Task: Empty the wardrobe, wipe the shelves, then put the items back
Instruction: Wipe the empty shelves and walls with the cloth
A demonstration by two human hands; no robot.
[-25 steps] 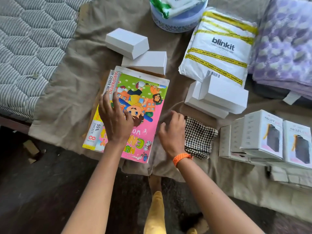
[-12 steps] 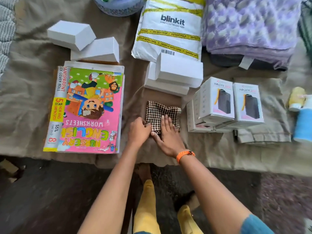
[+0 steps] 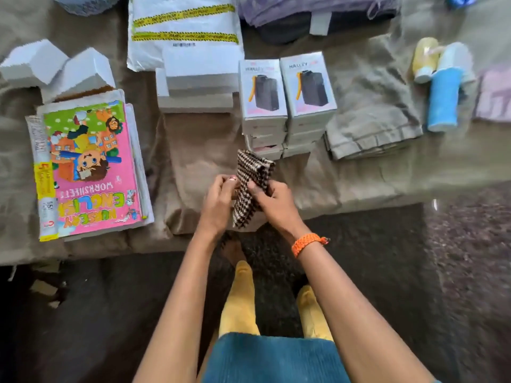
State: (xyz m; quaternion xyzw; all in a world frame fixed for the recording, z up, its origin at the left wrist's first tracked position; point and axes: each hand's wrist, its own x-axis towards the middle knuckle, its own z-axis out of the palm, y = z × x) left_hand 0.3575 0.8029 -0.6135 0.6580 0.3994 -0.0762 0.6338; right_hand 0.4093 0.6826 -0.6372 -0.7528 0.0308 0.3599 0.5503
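Since that checkered cloth [image 3: 253, 186] is light and floppy, both hands [image 3: 221, 197] [image 3: 272, 199] pinch its edges, lifted just in front of the stacked boxes [image 3: 287, 106]. I'd gather it mid-fold so it doesn't droop; nothing slippery or fragile here.

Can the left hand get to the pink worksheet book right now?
Probably not at once: the left hand and the right hand both grip the checked cloth. The book lies uncovered to the left, so the path is free once that hand lets go.
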